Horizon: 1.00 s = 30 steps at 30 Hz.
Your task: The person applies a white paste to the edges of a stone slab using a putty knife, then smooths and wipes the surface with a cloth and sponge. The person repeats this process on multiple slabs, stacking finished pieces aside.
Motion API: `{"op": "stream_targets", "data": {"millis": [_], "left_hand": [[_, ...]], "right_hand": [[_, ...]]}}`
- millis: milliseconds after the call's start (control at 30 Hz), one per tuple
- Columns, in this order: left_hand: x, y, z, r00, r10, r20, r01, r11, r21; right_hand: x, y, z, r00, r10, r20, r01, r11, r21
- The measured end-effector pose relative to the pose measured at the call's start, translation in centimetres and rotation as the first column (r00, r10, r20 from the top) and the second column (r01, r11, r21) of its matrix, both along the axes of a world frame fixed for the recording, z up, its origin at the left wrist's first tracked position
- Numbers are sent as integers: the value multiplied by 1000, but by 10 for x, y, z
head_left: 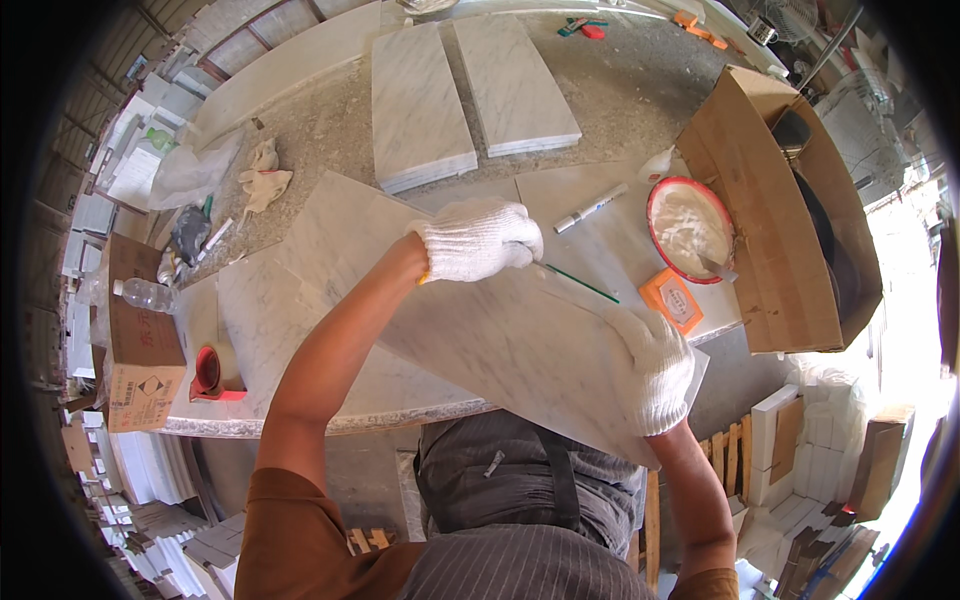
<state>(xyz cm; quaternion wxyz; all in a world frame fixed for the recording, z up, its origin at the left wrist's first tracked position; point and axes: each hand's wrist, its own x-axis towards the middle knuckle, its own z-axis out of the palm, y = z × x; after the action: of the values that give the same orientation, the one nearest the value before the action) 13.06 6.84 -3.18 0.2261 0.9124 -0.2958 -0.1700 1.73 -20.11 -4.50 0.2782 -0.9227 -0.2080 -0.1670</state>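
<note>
A long white marble slab [470, 315] with grey veins lies slanted before me, its near right corner jutting past the table edge. My left hand [480, 240], in a white knit glove, is closed at the slab's far edge, fingers curled. A thin green stick [582, 284] runs along that edge from beside its fingertips; whether I hold the stick or only the edge cannot be told. My right hand [655, 370], gloved alike, lies over the slab's right end with the fingers stretched out and the palm down. Glove and marble blend there, so the fingertips are indistinct.
Right of the slab are an orange box [672, 300], a red-rimmed bowl of white paste [690, 225], a marker [590, 208] and a large cardboard box [770, 240]. Two marble stacks [420, 100] stand beyond. Leftward are a red cup [208, 370], a carton [145, 340] and a plastic bottle [145, 294].
</note>
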Motion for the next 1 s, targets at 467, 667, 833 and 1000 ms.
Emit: {"op": "stream_targets", "data": {"millis": [467,667,833,1000], "left_hand": [[-4,-1,0,999,31,23,-31,999,17],[-3,-2,4,1000,31,5,-31,999,21],[-3,-2,3,999,33,-11,-33,999,18],[-2,-1,0,1000,27,-8,-27,1000,-6]], "right_hand": [[26,-1,-12,997,42,60,-36,995,-94],[7,-11,-9,999,-4,-53,3,1000,-21],[-9,-5,9,996,62,-62,-65,997,-51],[-10,-6,6,996,83,-45,-85,996,-38]]}}
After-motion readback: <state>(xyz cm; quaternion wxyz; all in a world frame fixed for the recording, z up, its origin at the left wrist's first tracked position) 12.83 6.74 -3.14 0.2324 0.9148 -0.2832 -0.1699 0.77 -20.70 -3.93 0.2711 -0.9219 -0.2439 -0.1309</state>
